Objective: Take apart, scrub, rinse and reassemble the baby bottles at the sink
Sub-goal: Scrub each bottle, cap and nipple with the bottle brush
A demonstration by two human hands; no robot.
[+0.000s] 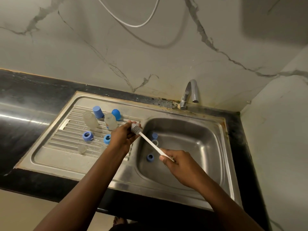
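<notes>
My right hand point(175, 161) grips the white handle of a bottle brush point(150, 143) above the sink basin point(196, 147). My left hand point(122, 136) holds the brush's grey bristle head point(136, 128) at the basin's left rim. On the ribbed drainboard point(66, 147) stand two clear bottle bodies point(90, 121) point(110, 121), two blue caps point(98, 112) point(116, 114) and two blue collar rings point(87, 136) point(107, 139). A clear teat point(82, 148) lies nearer the front. In the basin sit a blue cap point(154, 136), a clear bottle part point(155, 142) and a blue ring point(150, 157).
A chrome tap point(190, 94) stands at the back of the sink, no water running. Black countertop point(25, 117) extends left and wraps the sink. A marble-patterned wall rises behind and to the right, with a white cable point(133, 25) looping across it.
</notes>
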